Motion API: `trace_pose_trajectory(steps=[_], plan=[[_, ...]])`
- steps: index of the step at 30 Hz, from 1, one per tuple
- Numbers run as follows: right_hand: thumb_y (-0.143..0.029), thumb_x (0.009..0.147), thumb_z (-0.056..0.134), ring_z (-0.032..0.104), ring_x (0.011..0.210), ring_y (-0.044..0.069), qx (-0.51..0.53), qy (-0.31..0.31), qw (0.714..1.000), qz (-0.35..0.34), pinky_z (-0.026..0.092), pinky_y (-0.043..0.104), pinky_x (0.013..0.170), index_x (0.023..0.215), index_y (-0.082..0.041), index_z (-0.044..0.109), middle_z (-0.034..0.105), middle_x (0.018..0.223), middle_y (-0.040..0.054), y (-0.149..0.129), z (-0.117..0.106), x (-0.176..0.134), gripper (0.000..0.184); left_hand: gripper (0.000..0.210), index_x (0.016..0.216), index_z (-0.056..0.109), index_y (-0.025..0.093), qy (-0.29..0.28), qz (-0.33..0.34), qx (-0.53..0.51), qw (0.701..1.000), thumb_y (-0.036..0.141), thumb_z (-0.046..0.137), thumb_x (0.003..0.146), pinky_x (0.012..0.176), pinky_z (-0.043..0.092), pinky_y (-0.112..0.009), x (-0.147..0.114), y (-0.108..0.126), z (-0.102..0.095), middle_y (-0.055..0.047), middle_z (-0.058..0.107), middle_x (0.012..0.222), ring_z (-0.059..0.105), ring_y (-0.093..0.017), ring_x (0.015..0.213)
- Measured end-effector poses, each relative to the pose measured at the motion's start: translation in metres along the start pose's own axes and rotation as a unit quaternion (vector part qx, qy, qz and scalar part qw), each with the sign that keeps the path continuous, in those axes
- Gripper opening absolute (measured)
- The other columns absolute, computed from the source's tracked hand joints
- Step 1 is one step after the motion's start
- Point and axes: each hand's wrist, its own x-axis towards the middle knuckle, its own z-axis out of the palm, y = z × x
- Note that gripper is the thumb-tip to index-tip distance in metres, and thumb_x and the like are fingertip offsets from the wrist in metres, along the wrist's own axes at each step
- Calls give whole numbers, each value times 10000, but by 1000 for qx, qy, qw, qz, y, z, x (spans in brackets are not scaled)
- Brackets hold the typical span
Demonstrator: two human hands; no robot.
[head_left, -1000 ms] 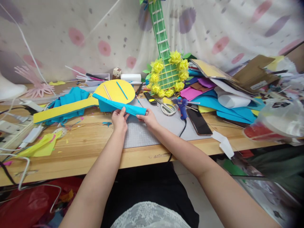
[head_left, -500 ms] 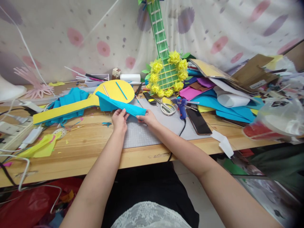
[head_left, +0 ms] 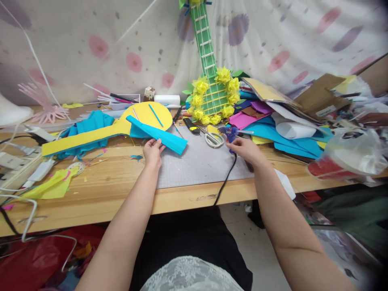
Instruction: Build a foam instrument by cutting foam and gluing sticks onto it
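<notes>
My left hand (head_left: 153, 152) pinches a folded strip of blue crepe paper (head_left: 172, 139) with thumb and fingers. The strip slants across the front of a yellow, banjo-shaped cutout (head_left: 133, 115) with a blue side. At the right, my right hand (head_left: 247, 149) has its fingers closed at the handle of a blue hot glue gun (head_left: 229, 132), which lies on the grey cutting mat (head_left: 194, 171). My hand hides most of the handle. A pair of scissors (head_left: 214, 140) lies just left of the glue gun.
A green paper guitar with yellow flowers (head_left: 209, 97) leans at the back. Stacked coloured paper (head_left: 273, 131) and a plastic-wrapped red tub (head_left: 330, 166) stand right. The glue gun's black cord (head_left: 226, 182) runs over the front edge. A power strip (head_left: 18, 167) sits left.
My right hand has let go of the blue crepe paper and moved right to the glue gun. The strip's free end now hangs flatter and wider. My left hand has stayed in place.
</notes>
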Motion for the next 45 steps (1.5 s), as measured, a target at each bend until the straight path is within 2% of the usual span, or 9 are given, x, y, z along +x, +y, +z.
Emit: trace_pose_trajectory(steps=[3,7,12,16,23,27,34,38,45], plan=[[-517,658,585,559,724,197,-52,100,993,26,408,317,665,831,-146,583,613,771,85,20,-1,10,409,163,665,516,137,-4,1,3,1000,103,668,615,681,523,-291,0,-1,-1,16,559,621,550,-66,564],[-498,636,618,547,884,230,-62,139,988,0,407,329,766,981,-92,574,598,924,153,26,16,30,534,166,662,517,139,1,9,0,1000,107,673,614,681,517,-293,1,-3,-2,5,567,638,559,-77,577],[-474,719,547,570,938,270,-55,89,994,31,416,336,780,972,-73,613,610,983,204,19,32,44,480,157,677,517,139,-7,21,4,1000,116,665,627,683,508,-294,3,-5,-4,0,569,654,569,-88,600],[-425,771,499,584,954,277,-44,80,994,57,423,336,786,1036,-78,605,631,996,195,14,33,48,449,162,687,512,134,-6,24,9,1000,114,659,623,658,508,-277,4,-6,-4,7,563,639,562,-81,586],[-448,765,489,614,852,231,-40,47,997,40,451,295,711,989,-121,633,662,938,130,11,13,57,422,150,687,510,135,-5,23,18,1000,109,643,624,630,513,-256,3,-6,-4,13,563,626,558,-73,578],[-425,782,472,619,801,214,-102,-6,994,35,443,275,682,858,-125,664,672,868,120,3,-2,61,364,159,683,513,139,-3,24,22,999,120,655,614,641,515,-261,3,-6,-4,16,555,621,559,-76,586],[-411,742,527,604,636,184,-201,-74,977,16,437,269,589,809,-138,655,671,749,85,-15,-25,72,309,123,687,515,132,-8,21,26,999,94,618,632,618,518,-262,1,-4,-3,6,562,633,557,-81,585],[-420,716,565,592,623,187,-218,-39,975,-1,433,271,570,798,-122,649,650,699,92,-25,-39,73,320,138,703,518,136,-12,22,40,999,109,627,623,584,526,-278,-2,-3,-2,7,559,645,558,-93,586],[-442,730,562,523,519,120,-24,15,999,-22,425,253,527,855,-119,622,629,687,64,-35,-41,59,351,139,710,522,134,-12,26,42,999,116,631,626,581,520,-255,-2,-3,-2,10,550,641,553,-82,581]])
